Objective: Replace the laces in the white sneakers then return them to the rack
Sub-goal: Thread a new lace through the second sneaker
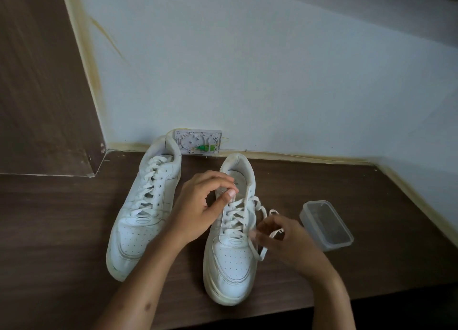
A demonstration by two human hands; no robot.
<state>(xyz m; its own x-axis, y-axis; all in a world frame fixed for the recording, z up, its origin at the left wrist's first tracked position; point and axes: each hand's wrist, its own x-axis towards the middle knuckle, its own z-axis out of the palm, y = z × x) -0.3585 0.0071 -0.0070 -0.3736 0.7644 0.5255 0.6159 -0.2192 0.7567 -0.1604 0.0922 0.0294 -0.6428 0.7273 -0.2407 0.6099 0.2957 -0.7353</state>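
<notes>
Two white sneakers stand side by side on a dark wooden surface, toes toward me. The left sneaker (141,213) is fully laced. The right sneaker (231,257) has its white lace (260,207) loose at the top, trailing off its right side. My left hand (200,205) pinches the tongue and lace at the upper eyelets of the right sneaker. My right hand (287,240), slightly blurred, grips the loose lace end just to the right of that shoe.
A clear plastic container (327,226) sits to the right of the right sneaker. A small white wall box (198,141) with a green connector is mounted low on the pale wall behind the shoes. The wooden surface's front edge runs below the right shoe's toe.
</notes>
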